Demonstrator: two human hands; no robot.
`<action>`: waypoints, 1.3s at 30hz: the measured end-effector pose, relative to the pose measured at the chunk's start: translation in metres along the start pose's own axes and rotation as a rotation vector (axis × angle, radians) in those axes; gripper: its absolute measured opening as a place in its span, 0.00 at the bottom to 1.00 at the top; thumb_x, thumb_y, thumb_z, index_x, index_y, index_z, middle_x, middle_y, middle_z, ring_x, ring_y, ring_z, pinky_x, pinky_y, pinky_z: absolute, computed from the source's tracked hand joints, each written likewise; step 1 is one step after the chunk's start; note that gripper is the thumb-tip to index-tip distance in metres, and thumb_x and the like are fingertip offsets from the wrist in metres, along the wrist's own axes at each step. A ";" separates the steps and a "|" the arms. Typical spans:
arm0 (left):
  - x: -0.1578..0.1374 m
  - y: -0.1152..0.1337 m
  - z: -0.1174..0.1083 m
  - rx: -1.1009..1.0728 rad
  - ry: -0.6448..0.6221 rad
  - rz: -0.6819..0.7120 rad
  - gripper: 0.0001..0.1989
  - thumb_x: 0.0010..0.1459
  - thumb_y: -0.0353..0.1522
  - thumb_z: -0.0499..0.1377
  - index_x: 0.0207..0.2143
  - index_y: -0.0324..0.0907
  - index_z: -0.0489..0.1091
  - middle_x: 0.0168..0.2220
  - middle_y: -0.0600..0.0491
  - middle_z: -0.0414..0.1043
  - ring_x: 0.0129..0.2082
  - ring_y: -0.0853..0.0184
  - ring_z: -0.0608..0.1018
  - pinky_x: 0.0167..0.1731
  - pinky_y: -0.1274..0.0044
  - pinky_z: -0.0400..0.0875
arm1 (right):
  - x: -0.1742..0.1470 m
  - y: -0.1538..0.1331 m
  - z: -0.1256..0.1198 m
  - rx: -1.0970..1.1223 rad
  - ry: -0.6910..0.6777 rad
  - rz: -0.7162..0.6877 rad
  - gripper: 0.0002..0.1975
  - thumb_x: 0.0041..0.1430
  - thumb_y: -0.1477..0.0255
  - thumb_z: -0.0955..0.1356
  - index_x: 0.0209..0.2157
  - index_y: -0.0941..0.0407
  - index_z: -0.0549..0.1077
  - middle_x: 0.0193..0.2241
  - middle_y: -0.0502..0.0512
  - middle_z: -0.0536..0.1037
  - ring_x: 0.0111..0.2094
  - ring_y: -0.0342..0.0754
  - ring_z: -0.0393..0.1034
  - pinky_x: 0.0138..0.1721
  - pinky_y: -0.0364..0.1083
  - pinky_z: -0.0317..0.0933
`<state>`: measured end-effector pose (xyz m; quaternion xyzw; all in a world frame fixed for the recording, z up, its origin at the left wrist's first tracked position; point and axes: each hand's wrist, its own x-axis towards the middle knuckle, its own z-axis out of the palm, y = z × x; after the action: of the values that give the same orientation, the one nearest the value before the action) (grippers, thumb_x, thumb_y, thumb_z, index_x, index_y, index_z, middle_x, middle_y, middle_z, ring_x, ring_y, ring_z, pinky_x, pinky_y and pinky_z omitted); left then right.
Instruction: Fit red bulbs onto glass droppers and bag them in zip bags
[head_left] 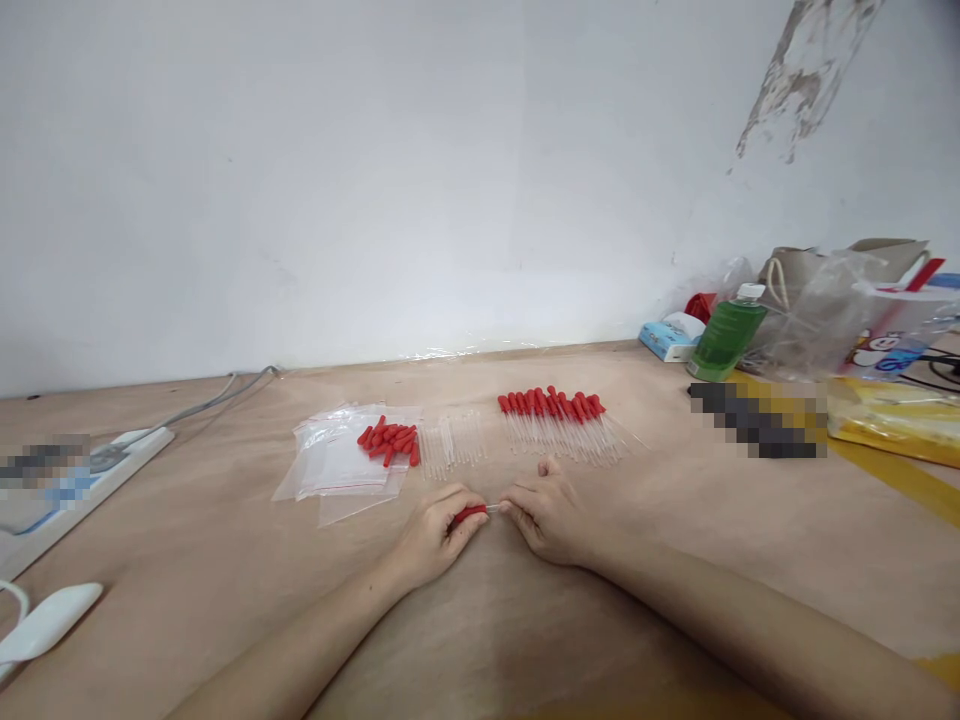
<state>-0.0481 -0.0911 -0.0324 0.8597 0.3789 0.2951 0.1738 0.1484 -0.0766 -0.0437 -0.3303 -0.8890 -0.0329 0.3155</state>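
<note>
My left hand (442, 530) is closed around a red rubber dropper bulb (471, 512). From the bulb's right end a thin glass tube (493, 508) runs into the fingertips of my right hand (551, 515), which pinch it; most of the tube is hidden there. Behind my left hand, loose red bulbs (388, 440) lie heaped on clear zip bags (337, 460). Bare glass tubes (452, 440) lie in a row beside the heap. Beyond my right hand, several droppers with red bulbs (551, 403) lie side by side, bulbs toward the wall.
At the left edge are a white power strip (112, 485) with a grey cable and a white plug (52, 622). On the right stand a green bottle (727, 335), a blue tissue pack (667, 338), plastic bags and a printed cup (892, 330). A white wall (375, 180) backs the table.
</note>
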 end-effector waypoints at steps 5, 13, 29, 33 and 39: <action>0.002 -0.003 -0.007 0.042 -0.040 0.049 0.11 0.61 0.33 0.47 0.36 0.40 0.69 0.30 0.51 0.69 0.31 0.69 0.70 0.32 0.77 0.64 | 0.003 -0.005 -0.002 0.011 -0.088 0.032 0.14 0.60 0.74 0.56 0.26 0.56 0.68 0.22 0.48 0.72 0.22 0.40 0.59 0.32 0.45 0.47; 0.001 -0.022 -0.015 0.148 0.125 -0.047 0.14 0.57 0.35 0.53 0.46 0.43 0.62 0.39 0.50 0.67 0.31 0.69 0.70 0.32 0.76 0.65 | 0.012 -0.006 -0.026 0.071 -0.229 0.146 0.09 0.54 0.76 0.61 0.29 0.54 0.72 0.28 0.51 0.76 0.31 0.45 0.67 0.34 0.44 0.54; 0.003 -0.026 -0.013 0.199 -0.018 -0.070 0.16 0.56 0.33 0.50 0.17 0.40 0.53 0.19 0.58 0.57 0.22 0.72 0.63 0.23 0.80 0.56 | 0.084 0.052 0.022 -0.215 -0.127 0.789 0.15 0.54 0.67 0.60 0.21 0.57 0.72 0.22 0.56 0.75 0.28 0.49 0.68 0.40 0.51 0.47; 0.004 -0.025 -0.013 0.207 -0.038 -0.068 0.17 0.57 0.33 0.50 0.17 0.41 0.51 0.20 0.58 0.57 0.22 0.72 0.62 0.23 0.80 0.55 | 0.086 0.054 0.032 -0.272 -0.148 0.798 0.14 0.53 0.68 0.60 0.24 0.59 0.73 0.24 0.61 0.76 0.28 0.51 0.69 0.40 0.53 0.45; 0.004 -0.026 -0.013 0.206 -0.042 -0.075 0.16 0.56 0.32 0.50 0.17 0.41 0.50 0.20 0.58 0.56 0.22 0.72 0.62 0.24 0.80 0.55 | 0.081 0.050 0.032 -0.270 -0.128 0.756 0.17 0.56 0.65 0.58 0.27 0.58 0.72 0.25 0.59 0.76 0.29 0.51 0.69 0.40 0.53 0.44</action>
<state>-0.0687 -0.0707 -0.0344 0.8642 0.4354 0.2299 0.1033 0.1138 0.0167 -0.0295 -0.6738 -0.7103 -0.0103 0.2031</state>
